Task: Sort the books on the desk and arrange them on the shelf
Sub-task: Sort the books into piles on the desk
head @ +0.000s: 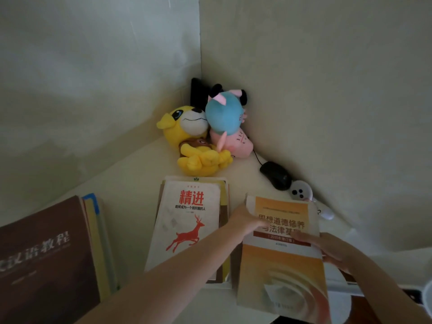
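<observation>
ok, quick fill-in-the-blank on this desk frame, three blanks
1. The left hand and right hand both hold the textbook with the ____ cover.
2. The white book shows a red ____.
3. The black mouse lies to the ____ of the yellow plush dog.

Missing words: orange; deer; right

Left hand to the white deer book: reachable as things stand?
Probably yes. The white deer book lies face up atop its stack, right beside the left hand, its cover bare but for that forearm crossing a corner. The hand would first have to let go of the orange book it holds.
</observation>
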`<state>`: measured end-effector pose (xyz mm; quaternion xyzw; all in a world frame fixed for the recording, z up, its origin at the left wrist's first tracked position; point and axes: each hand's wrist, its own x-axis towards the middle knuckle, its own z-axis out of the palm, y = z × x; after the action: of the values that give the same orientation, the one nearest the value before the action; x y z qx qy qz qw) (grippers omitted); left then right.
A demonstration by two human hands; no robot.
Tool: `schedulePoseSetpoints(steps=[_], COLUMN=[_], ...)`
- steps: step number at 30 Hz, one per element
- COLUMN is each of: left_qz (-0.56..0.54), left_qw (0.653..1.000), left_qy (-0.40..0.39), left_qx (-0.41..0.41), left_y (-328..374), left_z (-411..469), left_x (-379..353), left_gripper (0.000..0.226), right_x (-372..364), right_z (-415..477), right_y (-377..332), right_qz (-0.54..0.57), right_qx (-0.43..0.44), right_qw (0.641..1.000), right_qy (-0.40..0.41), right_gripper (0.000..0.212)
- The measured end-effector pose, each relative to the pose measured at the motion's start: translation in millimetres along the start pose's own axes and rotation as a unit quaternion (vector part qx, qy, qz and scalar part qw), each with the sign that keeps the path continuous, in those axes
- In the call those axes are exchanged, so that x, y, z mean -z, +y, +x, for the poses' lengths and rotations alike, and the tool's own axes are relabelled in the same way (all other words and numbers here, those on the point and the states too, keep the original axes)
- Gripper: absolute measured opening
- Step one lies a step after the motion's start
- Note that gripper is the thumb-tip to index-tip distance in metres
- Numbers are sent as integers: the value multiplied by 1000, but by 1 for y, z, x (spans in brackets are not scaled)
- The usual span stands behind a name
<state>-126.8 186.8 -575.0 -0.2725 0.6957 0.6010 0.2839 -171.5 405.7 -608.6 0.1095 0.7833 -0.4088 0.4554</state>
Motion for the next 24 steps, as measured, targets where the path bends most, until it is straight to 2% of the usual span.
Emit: schedulePoseSetpoints(steps=[2, 4, 5, 7, 8, 10, 12, 13, 16, 20, 22, 24], left_qz=[24, 61, 71, 67, 53, 25, 21, 23, -40, -186, -205, -197], left_qw=[998, 990, 983, 971, 967, 962, 966, 969, 975, 972, 971, 972], left_qy=[3, 29, 58, 131, 167, 221, 245, 244, 209, 119, 100, 108], left_qx=[-58, -126, -156, -186, -185, -156, -85, -36, 61, 79, 72, 70], left_y=[9, 14, 13, 6, 0, -16, -34, -43, -59, -64, -63, -63], left_z=[-12, -29, -40, -58, -66, -75, -79, -80, -83, -88, -89, -88], left_x=[6, 19, 31, 61, 79, 113, 140, 150, 168, 172, 169, 167], left_gripper=[54, 66, 66, 60, 57, 48, 44, 51, 62, 46, 26, 19], right_x=[-2, -1, -3, -21, -36, -71, -108, -124, -155, -165, -166, -168], right_z=[-7, -14, -21, -37, -44, -53, -58, -59, -54, -45, -44, -44], right_y=[-9, -17, -24, -37, -43, -55, -68, -75, -91, -99, -99, -98], right_qz=[-57, -166, -178, -132, -94, 3, 77, 106, 157, 162, 153, 141], right_qx=[11, 33, 61, 138, 178, 226, 205, 191, 181, 169, 150, 143], right_qw=[995, 960, 943, 932, 934, 952, 972, 975, 967, 968, 973, 975], right_qy=[82, 225, 275, 308, 296, 207, 81, 27, -81, -96, -90, -96], right_gripper=[114, 111, 111, 104, 91, 60, 50, 47, 35, 38, 32, 28])
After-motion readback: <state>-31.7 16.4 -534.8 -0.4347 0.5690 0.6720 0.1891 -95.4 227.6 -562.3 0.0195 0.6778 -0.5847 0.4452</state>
